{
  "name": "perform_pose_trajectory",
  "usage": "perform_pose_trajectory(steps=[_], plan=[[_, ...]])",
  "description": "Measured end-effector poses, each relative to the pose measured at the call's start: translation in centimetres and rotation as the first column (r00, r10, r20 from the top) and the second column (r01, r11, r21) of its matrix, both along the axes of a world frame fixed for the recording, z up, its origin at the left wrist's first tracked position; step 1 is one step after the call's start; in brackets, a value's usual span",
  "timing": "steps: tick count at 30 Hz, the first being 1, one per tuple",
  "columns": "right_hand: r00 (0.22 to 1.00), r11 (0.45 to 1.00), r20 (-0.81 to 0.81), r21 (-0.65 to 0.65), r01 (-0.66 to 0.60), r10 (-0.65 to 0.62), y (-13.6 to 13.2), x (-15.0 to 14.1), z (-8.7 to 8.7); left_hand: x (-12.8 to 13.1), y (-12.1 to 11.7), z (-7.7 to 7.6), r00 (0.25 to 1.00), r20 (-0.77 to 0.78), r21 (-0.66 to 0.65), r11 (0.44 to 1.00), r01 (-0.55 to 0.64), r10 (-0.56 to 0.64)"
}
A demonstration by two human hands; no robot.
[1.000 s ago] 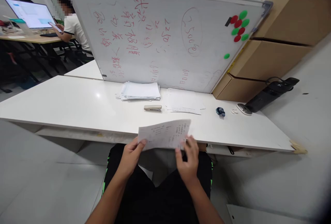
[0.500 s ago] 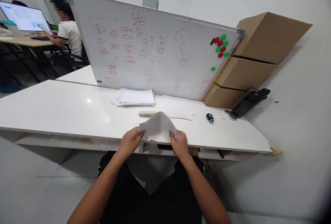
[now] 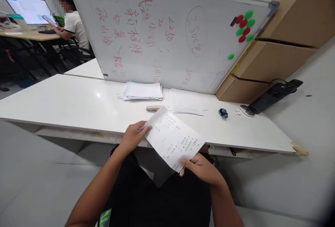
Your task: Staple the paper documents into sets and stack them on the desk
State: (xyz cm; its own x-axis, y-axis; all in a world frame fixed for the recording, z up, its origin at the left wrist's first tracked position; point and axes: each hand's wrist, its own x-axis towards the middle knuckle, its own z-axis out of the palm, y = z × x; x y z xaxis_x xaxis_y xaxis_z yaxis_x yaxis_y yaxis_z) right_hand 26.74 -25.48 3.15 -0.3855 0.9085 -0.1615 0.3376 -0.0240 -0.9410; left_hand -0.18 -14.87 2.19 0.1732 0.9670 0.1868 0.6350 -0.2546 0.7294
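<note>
A sheet of paper (image 3: 171,138) with rows of small printing faces up, stretched at a slant between my two hands above the desk's front edge and my lap. My left hand (image 3: 133,137) pinches its left side, thumb on top. Closed on the lower right corner is my right hand (image 3: 200,167), thumb over the printed face. Just beyond the sheet lies a beige stapler (image 3: 154,108), partly covered by the paper's top corner. Further back are a stack of papers (image 3: 142,90) and, to its right, some flat white sheets (image 3: 185,100).
A whiteboard (image 3: 172,59) with red writing and round magnets leans at the back, beside cardboard boxes (image 3: 285,57). To the right lie a dark bottle (image 3: 274,96), a mouse (image 3: 246,110) and a small blue object (image 3: 223,113). Another person (image 3: 78,28) sits far left at a monitor.
The paper, bowed upward before, is now flatter and turned with its printed face toward me. My right hand has moved down and right with its corner. The view has shifted too.
</note>
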Motion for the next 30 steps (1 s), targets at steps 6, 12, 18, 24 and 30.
perform_pose_trajectory(steps=[6,12,18,24,30], plan=[[0.933,0.971,-0.271,-0.105,0.217,-0.238,1.1,-1.1,-5.0,4.1,-3.3,-0.2,0.956,-0.231,0.273,0.932,0.240,-0.178],[0.820,0.872,-0.298,-0.187,0.452,-0.489,1.6,-2.1,-8.3,6.8,-6.3,-1.5,0.827,-0.316,0.113,0.847,0.519,-0.464],[0.869,0.911,-0.274,-0.168,0.378,-0.411,1.5,-1.7,-8.8,6.4,-5.0,-2.2,0.819,-0.288,0.047,0.847,0.530,-0.497],[0.886,0.935,-0.303,-0.169,0.313,-0.351,0.9,-0.8,-7.9,5.4,-3.7,-1.2,0.931,-0.219,0.065,0.947,0.313,-0.293],[0.870,0.927,-0.324,-0.172,0.332,-0.372,0.5,-0.3,-8.0,3.2,-2.0,-0.6,0.982,-0.053,0.014,0.983,0.182,-0.181]])
